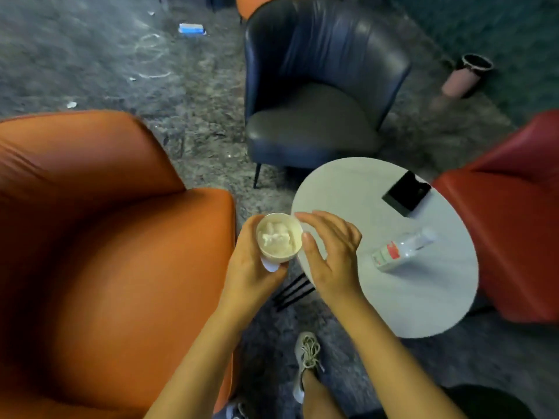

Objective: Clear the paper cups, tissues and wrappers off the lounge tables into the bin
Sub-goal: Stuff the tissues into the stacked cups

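Note:
My left hand (249,264) grips a white paper cup (279,238) from its left side and holds it upright just off the left edge of the round white table (423,297). Crumpled white tissue (275,237) fills the cup. My right hand (329,252) hovers at the cup's right rim with fingers spread and holds nothing. A clear plastic bottle with a red label (402,247) lies on its side on the table. A pink bin with a dark liner (464,78) stands on the floor at the far right.
An orange armchair (106,252) fills the left. A dark blue chair (317,95) stands beyond the table, a red chair (514,222) to its right. A black phone (406,193) lies on the table. Paper scraps and a blue-white packet (192,28) litter the grey carpet.

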Action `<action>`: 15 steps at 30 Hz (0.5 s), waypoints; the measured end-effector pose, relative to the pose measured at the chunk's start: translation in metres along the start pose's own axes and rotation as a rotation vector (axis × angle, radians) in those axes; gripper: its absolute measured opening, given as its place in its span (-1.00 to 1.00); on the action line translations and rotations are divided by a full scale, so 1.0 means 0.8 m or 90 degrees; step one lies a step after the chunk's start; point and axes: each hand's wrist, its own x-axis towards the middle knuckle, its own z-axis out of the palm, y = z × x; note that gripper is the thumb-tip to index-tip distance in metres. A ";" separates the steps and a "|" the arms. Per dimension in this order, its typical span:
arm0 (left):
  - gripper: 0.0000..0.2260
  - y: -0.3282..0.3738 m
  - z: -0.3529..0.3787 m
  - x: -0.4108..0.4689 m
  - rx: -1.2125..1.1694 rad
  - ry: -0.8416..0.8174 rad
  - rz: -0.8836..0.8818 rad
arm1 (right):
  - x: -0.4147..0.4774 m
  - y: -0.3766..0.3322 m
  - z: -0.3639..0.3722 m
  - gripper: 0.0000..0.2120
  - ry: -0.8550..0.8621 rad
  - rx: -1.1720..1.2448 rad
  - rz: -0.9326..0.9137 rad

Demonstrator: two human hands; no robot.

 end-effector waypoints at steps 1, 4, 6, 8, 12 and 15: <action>-0.32 0.011 0.018 0.000 -0.018 -0.024 0.005 | -0.003 0.013 -0.017 -0.66 0.025 -0.005 0.037; -0.36 0.034 0.063 0.006 -0.028 -0.077 0.031 | -0.016 0.065 -0.067 -0.67 0.102 -0.025 0.147; -0.35 0.047 0.094 0.016 -0.014 -0.116 0.026 | -0.019 0.101 -0.097 -0.69 0.144 -0.053 0.203; -0.35 0.057 0.126 0.028 0.001 -0.149 0.042 | -0.015 0.140 -0.120 -0.67 0.171 -0.085 0.248; -0.37 0.069 0.189 0.056 0.012 -0.173 0.067 | -0.007 0.230 -0.141 -0.46 0.135 -0.127 0.370; -0.37 0.060 0.238 0.076 0.028 -0.184 0.060 | -0.003 0.293 -0.135 -0.38 0.033 -0.115 0.423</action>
